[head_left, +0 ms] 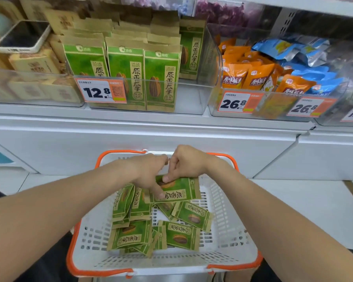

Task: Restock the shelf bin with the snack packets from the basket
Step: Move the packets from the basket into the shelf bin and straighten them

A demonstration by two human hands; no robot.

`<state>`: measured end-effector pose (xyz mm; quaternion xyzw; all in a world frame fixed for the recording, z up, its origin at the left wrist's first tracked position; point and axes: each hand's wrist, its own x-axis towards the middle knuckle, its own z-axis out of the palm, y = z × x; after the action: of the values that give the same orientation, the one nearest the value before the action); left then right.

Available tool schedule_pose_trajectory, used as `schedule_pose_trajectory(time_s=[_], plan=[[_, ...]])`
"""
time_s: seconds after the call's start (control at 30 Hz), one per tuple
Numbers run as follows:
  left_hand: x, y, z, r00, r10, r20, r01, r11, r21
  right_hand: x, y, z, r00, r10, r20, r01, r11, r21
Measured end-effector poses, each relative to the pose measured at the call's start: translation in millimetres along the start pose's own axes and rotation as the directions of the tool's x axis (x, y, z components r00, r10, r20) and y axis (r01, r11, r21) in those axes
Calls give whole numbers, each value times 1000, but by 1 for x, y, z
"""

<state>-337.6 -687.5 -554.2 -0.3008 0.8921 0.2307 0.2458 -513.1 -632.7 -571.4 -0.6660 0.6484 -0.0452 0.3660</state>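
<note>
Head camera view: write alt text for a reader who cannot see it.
The left hand and right hand grip one green snack packet in a white, orange-rimmed basket of similar loose packets. Above, a clear shelf bin holds upright rows of the same packets behind a 12.8 price tag.

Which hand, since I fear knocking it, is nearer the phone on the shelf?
Left. The left hand, holding a green packet in the basket, is below-right of the phone; the right hand, on that packet, is farther right.
</note>
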Motion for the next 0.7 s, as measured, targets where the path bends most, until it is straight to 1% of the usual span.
schedule_pose_trajectory(time_s=[0.03, 0.1, 0.13, 0.17, 0.2, 0.23, 0.27, 0.3, 0.33, 0.37, 0.4, 0.47, 0.5, 0.57, 0.63, 0.67, 0.7], plan=[[-2, -2, -7, 999, 29, -34, -32, 995, -91, -3, -8, -12, 998, -7, -61, 9, 999, 32], [-6, -5, -21, 993, 59, -105, -80, 974, -213, -12, -22, -37, 987, -12, -162, 29, 995, 98], [-8, -6, -29, 989, 65, -136, -102, 954, -281, -17, -28, -49, 974, -14, -227, 44, 990, 131], [-11, -6, -36, 983, 68, -172, -125, 928, -351, -22, -34, -59, 947, -14, -322, 68, 985, 157], [-13, -7, -43, 974, 64, -217, -152, 895, -419, -26, -38, -67, 886, -6, -464, 96, 980, 172], [-16, -7, -49, 961, 48, -274, -185, 845, -501, -29, -41, -73, 783, 9, -622, 133, 974, 181], [-19, -4, -55, 942, 28, -334, -234, 770, -593, -31, -44, -79, 654, 34, -756, 176, 965, 196], [-22, -1, -62, 917, 4, -399, -297, 676, -675, -33, -47, -83, 535, 67, -842, 234, 946, 225], [-25, 4, -68, 882, -31, -471, -369, 576, -729, -36, -50, -89, 460, 108, -881, 306, 913, 272], [-26, 8, -74, 836, -76, -544, -443, 492, -749, -38, -53, -93, 444, 151, -883, 375, 864, 336], [-27, 11, -79, 782, -121, -612, -508, 445, -738, -41, -56, -97, 472, 179, -863, 430, 808, 402], [-25, 16, -86, 682, -194, -705, -595, 413, -689, -43, -63, -99, 538, 178, -824, 493, 726, 478], [-25, 17, -88, 644, -224, -731, -617, 413, -670, -42, -67, -97, 541, 168, -824, 521, 702, 485], [-26, 22, -93, 600, -249, -760, -649, 404, -645, -39, -73, -93, 513, 202, -834, 578, 637, 510], [-29, 29, -97, 591, -258, -764, -653, 402, -642, -36, -75, -93, 523, 285, -803, 617, 523, 588], [-31, 33, -100, 587, -266, -765, -641, 425, -639, -35, -76, -94, 535, 313, -785, 627, 476, 617], [-32, 35, -103, 576, -273, -770, -622, 465, -630, -35, -76, -96, 538, 316, -781, 629, 466, 622]])
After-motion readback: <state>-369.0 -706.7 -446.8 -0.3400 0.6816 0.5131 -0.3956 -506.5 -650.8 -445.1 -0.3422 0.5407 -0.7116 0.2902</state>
